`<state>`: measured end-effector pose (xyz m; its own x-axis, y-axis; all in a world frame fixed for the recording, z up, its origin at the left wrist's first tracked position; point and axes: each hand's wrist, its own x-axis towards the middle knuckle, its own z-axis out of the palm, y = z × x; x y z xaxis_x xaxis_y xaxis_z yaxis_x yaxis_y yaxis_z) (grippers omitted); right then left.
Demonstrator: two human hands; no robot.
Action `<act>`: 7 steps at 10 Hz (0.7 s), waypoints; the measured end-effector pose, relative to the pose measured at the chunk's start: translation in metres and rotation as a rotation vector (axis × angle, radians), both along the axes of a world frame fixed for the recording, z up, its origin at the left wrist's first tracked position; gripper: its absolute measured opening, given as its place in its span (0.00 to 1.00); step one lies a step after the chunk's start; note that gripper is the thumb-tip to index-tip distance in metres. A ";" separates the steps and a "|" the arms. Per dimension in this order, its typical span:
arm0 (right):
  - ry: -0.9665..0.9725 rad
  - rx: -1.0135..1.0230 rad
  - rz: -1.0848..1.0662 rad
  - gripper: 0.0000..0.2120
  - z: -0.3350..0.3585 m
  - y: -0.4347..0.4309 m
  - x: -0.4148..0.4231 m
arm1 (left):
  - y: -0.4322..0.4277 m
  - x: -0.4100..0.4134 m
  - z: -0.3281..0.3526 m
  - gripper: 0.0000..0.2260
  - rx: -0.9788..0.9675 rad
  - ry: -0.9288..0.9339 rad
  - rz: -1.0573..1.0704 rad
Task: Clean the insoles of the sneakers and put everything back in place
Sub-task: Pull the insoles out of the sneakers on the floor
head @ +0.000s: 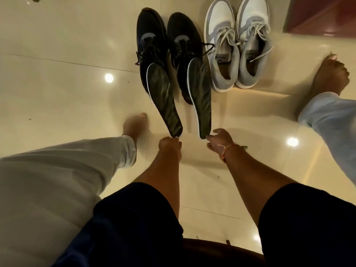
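- Nearest first: a dark rounded wooden edge (212, 251) sits lowest in view, under the person's arms; what it belongs to is not clear.
- Both forearms come out of dark navy sleeves (134, 218) and reach down over the floor (57, 54), which is glossy cream tile.
- A pale trouser leg (57, 180) is to the person's left and a light blue one (331, 122) to the right. Both feet are bare on the tile, the left foot (136, 124) close by the hands and the right foot (331, 74) well out to the side.
- Left hand (170, 145): grip clamped on the heel end of the left insole (163, 101), fingers curled tight round it.
- Right hand (219, 141): grip pinched on the heel end of the right insole (200, 99) at the fingertips, other fingers loose. There is an orange thread band (227, 149) at the wrist.
- Both insoles are dark olive with a pale edge. They slant away from the hands, side by side and not touching each other.
- The far end of each insole overlaps the opening of its own shoe, the left black sneaker (150, 31) and the right black sneaker (183, 35). I cannot tell whether the tips are inside.
- The black pair stands toes away from the person with laces loose.
- Just beside them, to the right, is a grey-and-white pair of sneakers (221, 35), also toes away and laced.
- Two bright lamp reflections (108, 78) show on the tile.
- Farthest right is the corner of a dark red-brown cabinet (323, 14).
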<state>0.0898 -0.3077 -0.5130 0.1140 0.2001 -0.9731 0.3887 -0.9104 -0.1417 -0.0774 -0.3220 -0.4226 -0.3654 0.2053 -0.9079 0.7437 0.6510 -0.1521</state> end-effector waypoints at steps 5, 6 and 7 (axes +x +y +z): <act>-0.029 0.418 0.419 0.27 0.022 0.065 -0.022 | 0.054 -0.024 -0.037 0.34 0.456 0.331 0.870; 0.009 0.426 0.361 0.24 0.023 0.077 -0.029 | 0.068 -0.033 -0.043 0.23 0.523 0.298 0.738; 0.038 0.392 0.291 0.22 0.012 0.086 -0.029 | 0.072 -0.040 -0.054 0.12 0.526 0.230 0.791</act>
